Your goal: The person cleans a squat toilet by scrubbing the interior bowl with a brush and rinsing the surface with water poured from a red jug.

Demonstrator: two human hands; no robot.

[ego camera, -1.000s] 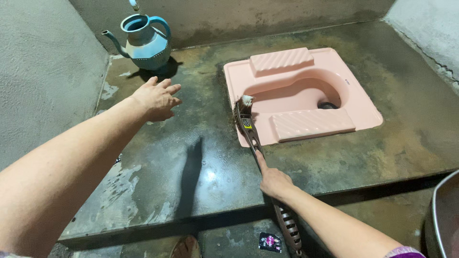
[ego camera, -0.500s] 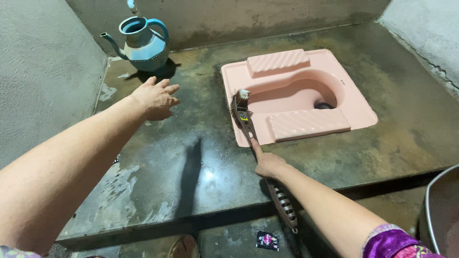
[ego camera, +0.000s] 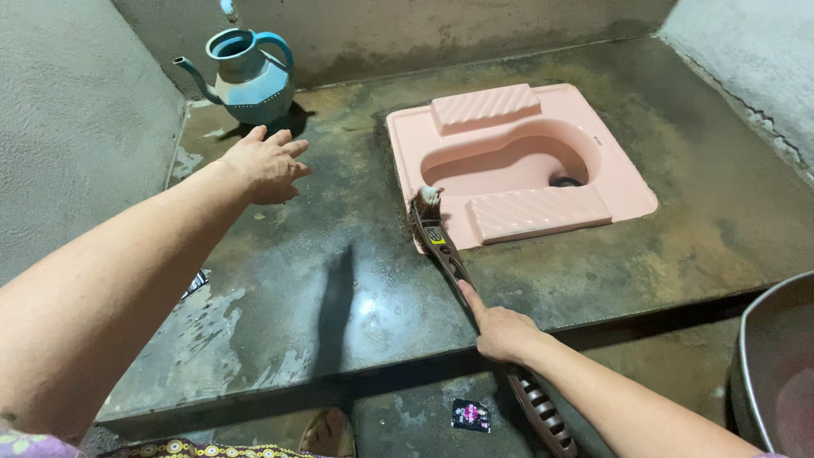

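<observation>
View from the head cam, looking down at a wet, stained concrete platform (ego camera: 339, 280) w/ a pink squat toilet pan (ego camera: 623, 191) set into it at about 1 o'clock. The right hand (ego camera: 502, 329), at 5 o'clock, is closed round the middle of a long brown scrub brush (ego camera: 443, 248), index finger laid along the handle, prob. to steer and press it. The brush runs up toward 12 o'clock; its bristle head sits against the pan's near left edge, where dark grime rims the pink, and the ribbed handle end juts back past the wrist over the platform's step. The left hand (ego camera: 264, 164), at 10 o'clock, is empty, fingers spread, palm down, hovering above the wet concrete and touching nothing; it reads as held out for balance. Just beyond it, at 11 o'clock, a blue spouted water jug (ego camera: 250, 76) stands upright near the back wall. A metal basin (ego camera: 746, 356) shows at the 4 o'clock edge. A small dark sachet (ego camera: 471, 415) lies on the lower floor at 6 o'clock.
</observation>
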